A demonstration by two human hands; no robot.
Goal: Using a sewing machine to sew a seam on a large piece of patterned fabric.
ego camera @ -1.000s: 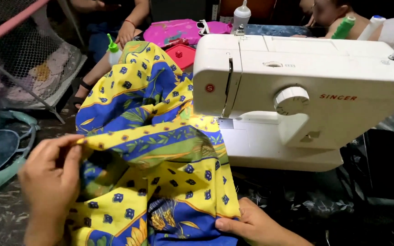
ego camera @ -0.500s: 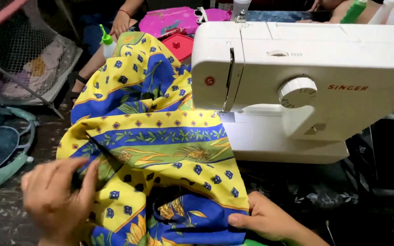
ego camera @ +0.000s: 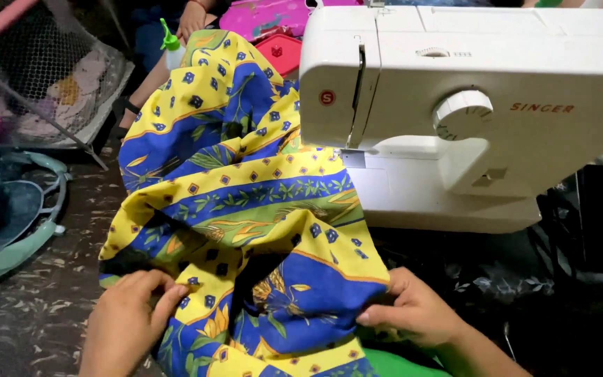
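Where it fills the space beyond the right hand, the white sewing machine [ego camera: 469, 119] stands with the yellow and blue printed fabric [ego camera: 246, 209] heaped against its needle end and spilling forward to both hands. The left hand [ego camera: 130, 321] pinches the fabric's near left edge between fingers and thumb. The right hand [ego camera: 413, 311] grips a fold at its near right edge, fingers curled over the cloth. Beyond the left hand lies a wire mesh basket [ego camera: 43, 91]; farther back, past the fabric, sit a pink pouch [ego camera: 266, 17] and a small green-capped bottle [ego camera: 170, 45].
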